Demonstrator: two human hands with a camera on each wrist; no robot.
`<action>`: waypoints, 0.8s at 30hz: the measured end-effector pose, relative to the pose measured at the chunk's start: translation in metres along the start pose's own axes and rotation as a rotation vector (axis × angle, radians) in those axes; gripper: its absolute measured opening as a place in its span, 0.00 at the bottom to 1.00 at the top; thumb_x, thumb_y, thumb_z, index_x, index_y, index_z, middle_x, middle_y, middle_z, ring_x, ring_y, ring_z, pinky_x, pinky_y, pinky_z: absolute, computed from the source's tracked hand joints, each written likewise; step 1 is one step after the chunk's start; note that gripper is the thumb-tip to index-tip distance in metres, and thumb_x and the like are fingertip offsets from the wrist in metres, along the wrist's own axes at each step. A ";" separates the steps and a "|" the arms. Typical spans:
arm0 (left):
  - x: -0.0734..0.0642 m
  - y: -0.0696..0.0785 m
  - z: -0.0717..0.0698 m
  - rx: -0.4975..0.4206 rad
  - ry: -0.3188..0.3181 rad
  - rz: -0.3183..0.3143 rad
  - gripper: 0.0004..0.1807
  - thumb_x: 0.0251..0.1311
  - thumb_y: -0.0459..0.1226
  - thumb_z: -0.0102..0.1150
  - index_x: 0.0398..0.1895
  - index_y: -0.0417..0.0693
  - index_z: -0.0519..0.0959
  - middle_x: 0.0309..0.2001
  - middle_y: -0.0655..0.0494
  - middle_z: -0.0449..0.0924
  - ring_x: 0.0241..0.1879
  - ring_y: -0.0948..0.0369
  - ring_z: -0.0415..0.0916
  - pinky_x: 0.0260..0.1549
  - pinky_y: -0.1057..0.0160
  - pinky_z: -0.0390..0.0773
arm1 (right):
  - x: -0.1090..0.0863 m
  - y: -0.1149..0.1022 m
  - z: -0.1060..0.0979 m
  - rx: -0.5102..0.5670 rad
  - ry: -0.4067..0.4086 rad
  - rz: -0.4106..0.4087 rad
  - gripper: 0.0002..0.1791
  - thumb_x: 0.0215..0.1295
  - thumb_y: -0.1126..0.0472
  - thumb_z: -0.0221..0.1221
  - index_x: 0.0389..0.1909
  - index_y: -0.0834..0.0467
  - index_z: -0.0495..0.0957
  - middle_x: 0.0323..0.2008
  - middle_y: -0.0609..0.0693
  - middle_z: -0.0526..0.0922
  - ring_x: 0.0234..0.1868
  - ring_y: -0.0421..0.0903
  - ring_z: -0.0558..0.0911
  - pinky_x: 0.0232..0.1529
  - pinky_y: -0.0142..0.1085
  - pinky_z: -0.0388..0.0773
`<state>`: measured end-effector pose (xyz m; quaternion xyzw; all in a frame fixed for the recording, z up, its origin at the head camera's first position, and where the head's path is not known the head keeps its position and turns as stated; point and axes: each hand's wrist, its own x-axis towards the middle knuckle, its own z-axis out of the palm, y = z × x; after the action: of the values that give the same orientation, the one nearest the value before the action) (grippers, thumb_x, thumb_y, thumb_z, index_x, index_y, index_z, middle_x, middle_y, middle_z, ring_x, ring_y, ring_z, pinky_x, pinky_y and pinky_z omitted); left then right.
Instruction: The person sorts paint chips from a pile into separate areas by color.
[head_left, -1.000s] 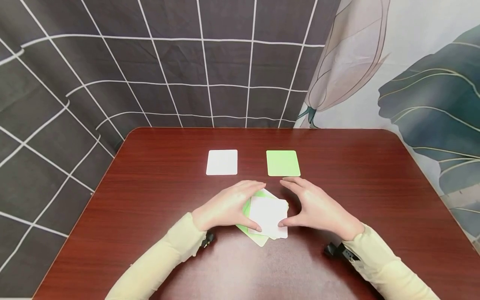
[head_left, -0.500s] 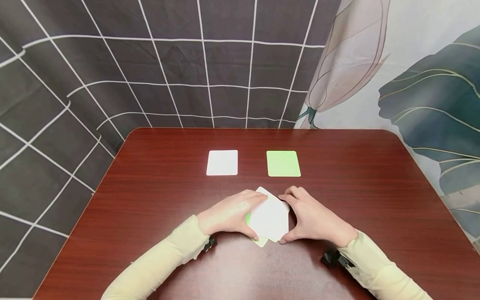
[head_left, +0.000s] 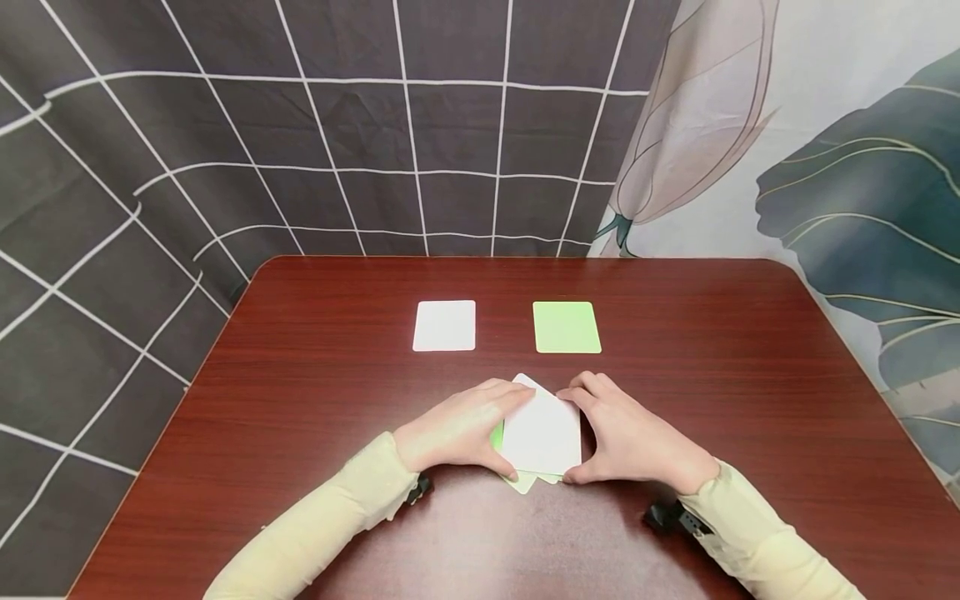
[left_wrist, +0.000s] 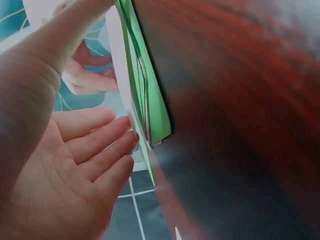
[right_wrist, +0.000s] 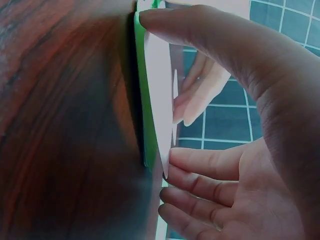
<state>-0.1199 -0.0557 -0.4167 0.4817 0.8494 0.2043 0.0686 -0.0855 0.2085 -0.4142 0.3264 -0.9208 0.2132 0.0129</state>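
Observation:
A loose pile of square, round-cornered white and green cards [head_left: 542, 433] lies askew on the table, a white one on top. My left hand [head_left: 461, 425] holds the pile's left side, thumb at the near edge and fingers at the far edge. Opposite it, my right hand [head_left: 626, 437] grips the right side, its thumb at the near right corner and fingers at the far corner. In the left wrist view, fingertips meet the edge of the pile [left_wrist: 156, 105], where green cards fan apart slightly. The right wrist view shows the white top card [right_wrist: 159, 95] between thumb and fingers.
Beyond the pile, a single white card [head_left: 444, 325] lies at left and a single green card [head_left: 567, 327] at right. The reddish-brown table [head_left: 315, 333] ends at a dark gridded curtain [head_left: 352, 125], with a floral curtain [head_left: 825, 208] at the right.
Both hands have closed in on the pile from the sides and shifted slightly nearer the body. The white top card has turned a little, and more white shows at the far corner.

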 end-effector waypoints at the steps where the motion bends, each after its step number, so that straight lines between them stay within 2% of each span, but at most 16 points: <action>1: 0.000 0.000 0.000 0.007 0.005 0.002 0.56 0.39 0.54 0.84 0.71 0.37 0.68 0.65 0.53 0.73 0.62 0.54 0.69 0.62 0.64 0.69 | 0.000 0.000 -0.001 0.000 0.006 -0.004 0.48 0.27 0.43 0.82 0.53 0.62 0.80 0.46 0.45 0.74 0.48 0.42 0.70 0.48 0.36 0.76; 5: 0.002 0.000 -0.003 0.032 0.023 0.004 0.57 0.38 0.54 0.84 0.71 0.38 0.68 0.65 0.53 0.73 0.63 0.54 0.69 0.63 0.64 0.68 | 0.001 0.001 -0.005 0.007 0.015 -0.005 0.49 0.29 0.43 0.82 0.55 0.64 0.78 0.48 0.46 0.74 0.51 0.43 0.71 0.51 0.38 0.76; 13: 0.001 -0.005 -0.014 0.029 0.079 -0.050 0.57 0.41 0.51 0.83 0.74 0.38 0.66 0.67 0.53 0.71 0.67 0.57 0.65 0.65 0.64 0.65 | 0.011 0.004 -0.015 0.007 0.052 0.026 0.56 0.30 0.41 0.83 0.61 0.67 0.75 0.54 0.50 0.73 0.54 0.46 0.73 0.54 0.40 0.76; 19: -0.001 -0.014 -0.024 -0.015 0.133 -0.056 0.56 0.42 0.50 0.83 0.74 0.39 0.66 0.69 0.55 0.70 0.68 0.59 0.64 0.67 0.63 0.63 | 0.026 0.006 -0.023 0.012 0.076 -0.002 0.54 0.30 0.42 0.83 0.61 0.64 0.76 0.54 0.49 0.73 0.53 0.45 0.73 0.52 0.39 0.77; 24: -0.005 -0.021 -0.037 -0.009 0.180 -0.106 0.56 0.42 0.53 0.83 0.74 0.40 0.66 0.69 0.53 0.69 0.68 0.57 0.64 0.67 0.60 0.64 | 0.044 0.006 -0.030 0.018 0.083 0.001 0.52 0.32 0.43 0.83 0.60 0.64 0.76 0.54 0.51 0.72 0.54 0.48 0.73 0.54 0.41 0.76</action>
<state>-0.1460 -0.0796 -0.3922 0.4155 0.8755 0.2467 0.0050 -0.1273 0.1984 -0.3824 0.3169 -0.9177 0.2350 0.0479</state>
